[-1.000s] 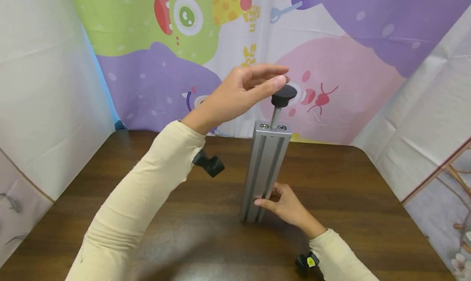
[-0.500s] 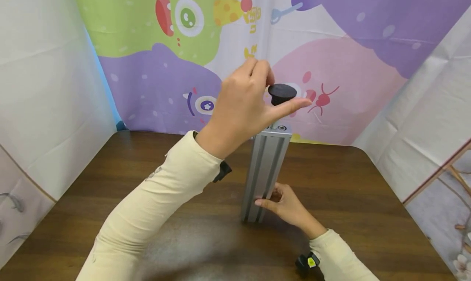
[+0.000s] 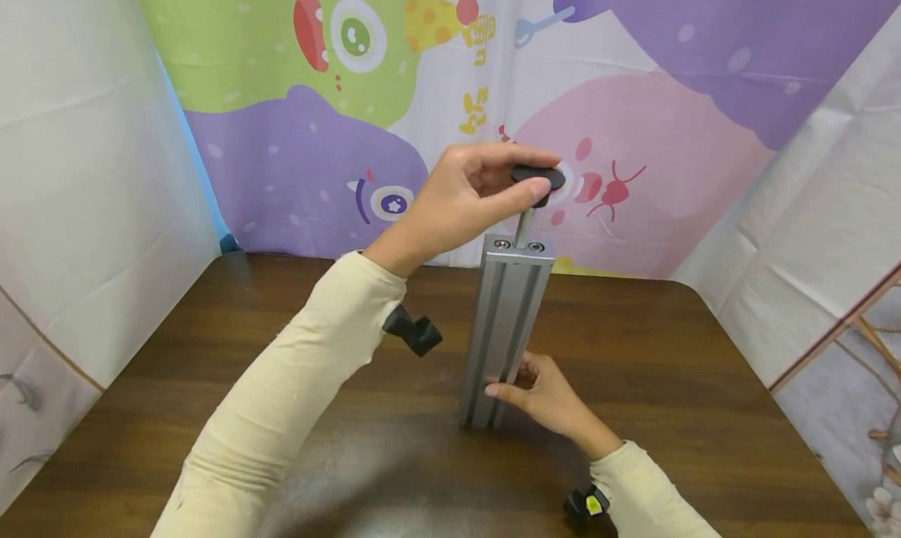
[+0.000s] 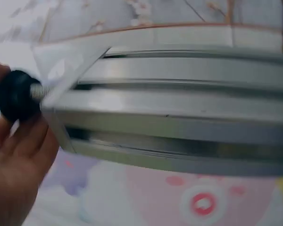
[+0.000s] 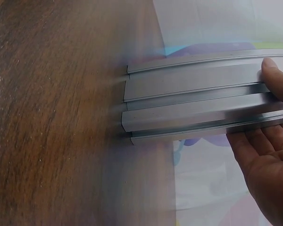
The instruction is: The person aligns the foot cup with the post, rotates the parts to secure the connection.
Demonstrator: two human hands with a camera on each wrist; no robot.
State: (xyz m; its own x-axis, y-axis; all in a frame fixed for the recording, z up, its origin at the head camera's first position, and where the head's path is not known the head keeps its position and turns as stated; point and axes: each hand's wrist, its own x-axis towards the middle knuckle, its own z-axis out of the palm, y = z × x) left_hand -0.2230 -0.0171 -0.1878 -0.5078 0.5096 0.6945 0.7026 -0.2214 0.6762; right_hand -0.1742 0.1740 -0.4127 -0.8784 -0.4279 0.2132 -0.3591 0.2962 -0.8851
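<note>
A silver aluminium profile point(image 3: 505, 327) stands upright on the table, with slots running along its sides. From the plate on its top end rises a threaded levelling foot point(image 3: 545, 180) with a round black pad. My left hand point(image 3: 457, 194) pinches the black pad between thumb and fingers. In the left wrist view the bare thread point(image 4: 39, 92) shows between pad and plate. Low on the profile, my right hand point(image 3: 549, 393) grips it, thumb on the front face and fingers behind. The right wrist view shows the profile's lower end point(image 5: 127, 106) against the table.
The brown wooden table point(image 3: 338, 444) spreads around the profile. Behind it hangs a cartoon-printed curtain point(image 3: 281, 155). White cloth panels point(image 3: 84, 170) stand to the left and right. Black camera mounts point(image 3: 415, 331) are strapped to the wrists.
My left hand has turned about the black pad, first with thumb swung forward past it, now back with thumb and fingers on its rim. My right hand and the profile have stayed put.
</note>
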